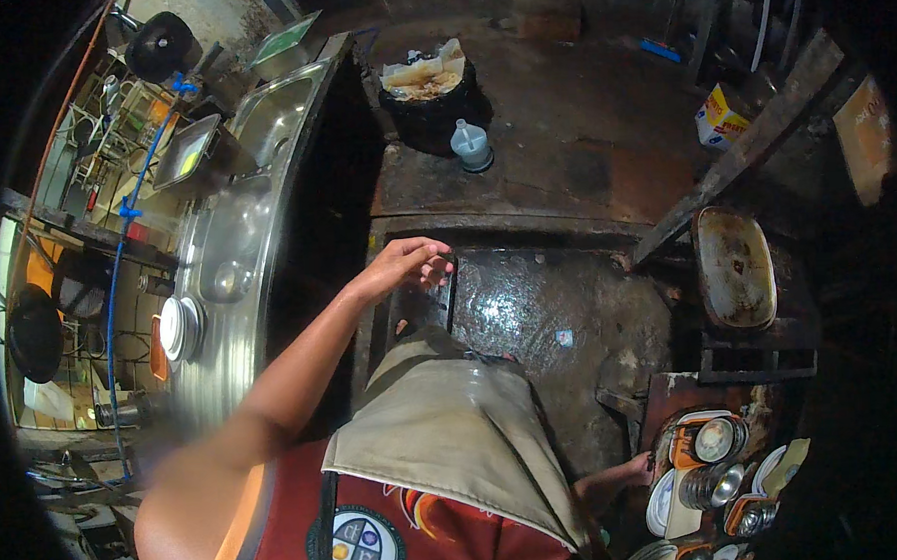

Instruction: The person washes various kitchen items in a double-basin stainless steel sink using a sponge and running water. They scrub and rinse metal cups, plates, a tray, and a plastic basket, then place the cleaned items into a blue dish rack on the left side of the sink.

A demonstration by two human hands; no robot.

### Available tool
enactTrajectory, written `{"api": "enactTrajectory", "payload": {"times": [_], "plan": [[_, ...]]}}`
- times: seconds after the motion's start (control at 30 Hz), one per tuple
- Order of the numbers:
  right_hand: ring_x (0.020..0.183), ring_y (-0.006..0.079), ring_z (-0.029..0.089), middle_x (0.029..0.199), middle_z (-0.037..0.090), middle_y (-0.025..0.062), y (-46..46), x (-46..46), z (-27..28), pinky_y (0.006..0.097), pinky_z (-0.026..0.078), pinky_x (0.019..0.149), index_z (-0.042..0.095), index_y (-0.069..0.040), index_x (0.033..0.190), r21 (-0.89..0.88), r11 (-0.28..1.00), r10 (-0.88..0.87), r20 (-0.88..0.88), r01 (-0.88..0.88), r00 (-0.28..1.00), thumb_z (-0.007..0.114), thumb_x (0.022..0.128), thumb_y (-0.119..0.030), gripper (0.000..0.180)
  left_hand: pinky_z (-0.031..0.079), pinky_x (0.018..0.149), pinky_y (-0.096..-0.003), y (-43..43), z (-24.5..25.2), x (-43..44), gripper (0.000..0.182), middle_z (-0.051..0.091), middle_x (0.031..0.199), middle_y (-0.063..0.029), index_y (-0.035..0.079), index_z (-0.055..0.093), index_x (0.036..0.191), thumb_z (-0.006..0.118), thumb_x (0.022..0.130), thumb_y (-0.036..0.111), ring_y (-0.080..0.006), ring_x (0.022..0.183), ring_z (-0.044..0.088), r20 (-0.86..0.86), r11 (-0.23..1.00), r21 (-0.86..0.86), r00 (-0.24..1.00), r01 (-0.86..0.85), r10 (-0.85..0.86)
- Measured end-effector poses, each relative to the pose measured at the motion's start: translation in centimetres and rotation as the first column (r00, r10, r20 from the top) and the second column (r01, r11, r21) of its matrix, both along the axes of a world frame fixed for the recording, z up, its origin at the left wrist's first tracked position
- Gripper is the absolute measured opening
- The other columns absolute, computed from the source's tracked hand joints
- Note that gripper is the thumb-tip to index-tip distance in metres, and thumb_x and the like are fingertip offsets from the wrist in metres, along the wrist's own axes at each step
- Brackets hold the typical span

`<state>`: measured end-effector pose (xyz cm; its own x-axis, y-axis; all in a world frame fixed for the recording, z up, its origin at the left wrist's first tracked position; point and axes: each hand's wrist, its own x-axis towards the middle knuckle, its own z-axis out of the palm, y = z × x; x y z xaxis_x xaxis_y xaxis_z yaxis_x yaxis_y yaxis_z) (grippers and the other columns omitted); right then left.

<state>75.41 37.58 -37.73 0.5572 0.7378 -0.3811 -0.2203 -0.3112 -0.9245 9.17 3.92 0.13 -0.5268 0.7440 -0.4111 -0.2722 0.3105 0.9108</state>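
Observation:
My left hand (416,263) is raised over the wet floor, in front of my beige apron (439,408); its fingers are loosely curled and I see nothing held in them. To its left runs a stainless steel sink counter (231,379), with a small stack of white plates (178,328) on its edge. My right hand (640,469) is low at the right, beside a table corner (671,398) that bears stacked metal bowls (716,486) and plates (659,503). Its fingers are partly hidden, and whether it grips the edge is unclear.
A black bin (432,108) with soiled paper and a clear plastic container (472,145) stand on the floor ahead. A wooden post (743,147) slants at the right, near a stained tray (736,267). A raised ledge (521,220) crosses ahead; a blue brush (661,50) lies farther back.

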Motion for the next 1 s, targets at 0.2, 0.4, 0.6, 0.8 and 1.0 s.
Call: {"api": "enactTrajectory", "payload": {"times": [0.2, 0.4, 0.6, 0.8, 1.0], "plan": [[0.102, 0.0269, 0.066, 0.115, 0.070, 0.0108, -3.6, -0.6, 2.6, 0.0440, 0.053, 0.093, 0.069, -0.006, 0.113, -0.058, 0.998, 0.005, -0.090, -0.010, 0.996, 0.056, 0.093, -0.027, 0.032, 0.054, 0.079, -0.0299, -1.3, -0.7, -0.9, 0.045, 0.072, 0.113, -0.0084, 0.003, 0.058, 0.131, 0.056, 0.105, 0.039, -0.0155, 0.092, 0.070, 0.021, 1.000, 0.010, 1.000, -0.010, 0.010], [0.101, 0.0263, 0.066, 0.114, 0.070, 0.0109, -6.2, -0.7, 4.4, 0.0438, 0.053, 0.092, 0.069, -0.006, 0.113, -0.102, 0.993, 0.046, -0.163, -0.063, 0.985, 0.057, 0.093, -0.027, 0.031, 0.053, 0.080, -0.0288, -0.8, -2.4, -0.9, 0.047, 0.072, 0.114, -0.0093, 0.001, 0.057, 0.134, 0.055, 0.105, 0.039, -0.0160, 0.092, 0.070, 0.006, 1.000, -0.008, 1.000, -0.020, 0.020], [0.100, 0.0256, 0.066, 0.113, 0.070, 0.0111, -7.7, -3.1, 6.3, 0.0436, 0.053, 0.092, 0.069, -0.006, 0.113, -0.134, 0.977, 0.128, -0.267, -0.169, 0.955, 0.058, 0.093, -0.027, 0.031, 0.056, 0.082, -0.0319, -1.1, -4.7, 0.9, 0.048, 0.070, 0.116, -0.0121, 0.000, 0.057, 0.134, 0.054, 0.106, 0.038, -0.0194, 0.095, 0.071, 0.080, 0.999, 0.028, 0.996, -0.030, 0.028], [0.099, 0.0249, 0.066, 0.112, 0.070, 0.0112, -6.3, -10.3, 7.5, 0.0434, 0.054, 0.091, 0.069, -0.006, 0.113, -0.152, 0.902, 0.309, -0.426, -0.404, 0.850, 0.058, 0.092, -0.026, 0.030, 0.056, 0.078, -0.0304, -2.3, -6.9, 3.1, 0.043, 0.070, 0.113, -0.0112, 0.000, 0.057, 0.132, 0.054, 0.106, 0.035, -0.0172, 0.091, 0.070, 0.159, 0.996, 0.011, 0.983, -0.091, 0.088], [0.098, 0.0243, 0.066, 0.111, 0.070, 0.0113, -3.2, -23.0, 8.8, 0.0432, 0.054, 0.090, 0.069, -0.006, 0.113, -0.079, 0.661, 0.551, -0.624, -0.746, 0.554, 0.059, 0.092, -0.026, 0.030, 0.056, 0.077, -0.0304, -3.3, -10.3, 5.5, 0.040, 0.070, 0.115, -0.0109, 0.002, 0.058, 0.131, 0.054, 0.107, 0.033, -0.0161, 0.092, 0.069, 0.189, 0.985, 0.024, 0.969, -0.169, 0.162]]}}
